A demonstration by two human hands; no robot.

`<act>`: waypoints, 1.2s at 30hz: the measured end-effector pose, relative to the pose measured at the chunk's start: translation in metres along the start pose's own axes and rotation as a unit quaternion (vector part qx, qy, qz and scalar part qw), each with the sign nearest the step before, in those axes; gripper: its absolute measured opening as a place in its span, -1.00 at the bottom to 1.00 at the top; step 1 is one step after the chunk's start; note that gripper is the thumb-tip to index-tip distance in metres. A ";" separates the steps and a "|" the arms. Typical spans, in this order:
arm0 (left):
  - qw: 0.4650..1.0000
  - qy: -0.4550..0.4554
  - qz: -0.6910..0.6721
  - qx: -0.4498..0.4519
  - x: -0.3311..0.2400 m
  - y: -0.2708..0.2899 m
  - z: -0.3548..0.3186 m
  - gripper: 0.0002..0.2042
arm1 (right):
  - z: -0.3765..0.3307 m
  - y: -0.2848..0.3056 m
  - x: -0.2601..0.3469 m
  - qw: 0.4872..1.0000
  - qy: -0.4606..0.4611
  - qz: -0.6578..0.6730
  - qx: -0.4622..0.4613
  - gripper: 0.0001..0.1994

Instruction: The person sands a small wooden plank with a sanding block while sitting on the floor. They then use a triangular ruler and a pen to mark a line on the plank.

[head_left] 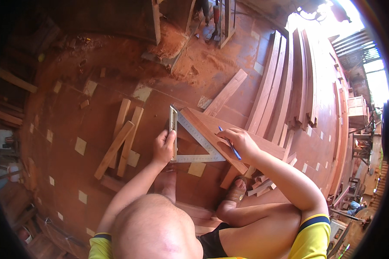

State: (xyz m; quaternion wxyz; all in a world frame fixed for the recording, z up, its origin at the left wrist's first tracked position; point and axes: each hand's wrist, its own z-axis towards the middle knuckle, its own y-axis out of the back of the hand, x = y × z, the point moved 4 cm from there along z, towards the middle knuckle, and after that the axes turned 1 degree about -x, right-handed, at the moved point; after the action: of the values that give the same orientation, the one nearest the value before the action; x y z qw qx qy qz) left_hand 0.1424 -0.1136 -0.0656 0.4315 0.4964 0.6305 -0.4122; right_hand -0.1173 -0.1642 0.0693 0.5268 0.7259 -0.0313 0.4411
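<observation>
My left hand [164, 146] is closed around the pale stock of a metal triangular square [198, 158]. The slanted, marked edge of the square lies along a reddish wooden board [208, 124], and its open middle shows the darker floor. A blue pen [234, 151] is gripped in my right hand [242, 143], which is at the board just right of the square. The pen's tip is too small to make out where it meets the wood. My right foot [237, 190], in a brown sandal, is below the board.
Several long timbers [272, 86] lie at the right, running toward the bright far end. Left of the square are a few short wooden strips [114, 149], one lying across the others. Sawdust [194, 64] covers the far floor, and short offcuts [262, 184] lie near my right foot.
</observation>
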 end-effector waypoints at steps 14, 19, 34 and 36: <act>1.000 0.017 0.009 -0.007 0.008 0.001 -0.001 -0.63 | 0.068 -0.037 -0.021 0.914 -0.203 0.343 -0.077 -0.79; 1.000 0.019 0.013 -0.005 0.006 0.003 -0.002 -0.63 | 0.077 -0.053 -0.018 0.916 -0.222 0.333 -0.035 -0.79; 0.999 0.043 0.002 -0.007 0.003 0.002 -0.001 -0.64 | 0.069 -0.076 -0.042 0.837 -0.276 0.470 -0.050 -0.88; 0.999 0.027 0.026 -0.009 0.011 0.007 0.002 -0.64 | 0.070 -0.076 -0.041 0.834 -0.275 0.475 -0.052 -0.88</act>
State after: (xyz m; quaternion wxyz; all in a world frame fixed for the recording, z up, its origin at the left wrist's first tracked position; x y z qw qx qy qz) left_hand 0.1477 -0.1115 -0.0769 0.4295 0.5195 0.6323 -0.3820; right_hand -0.0608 -0.2029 -0.0184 0.2595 0.6846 -0.5389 0.4166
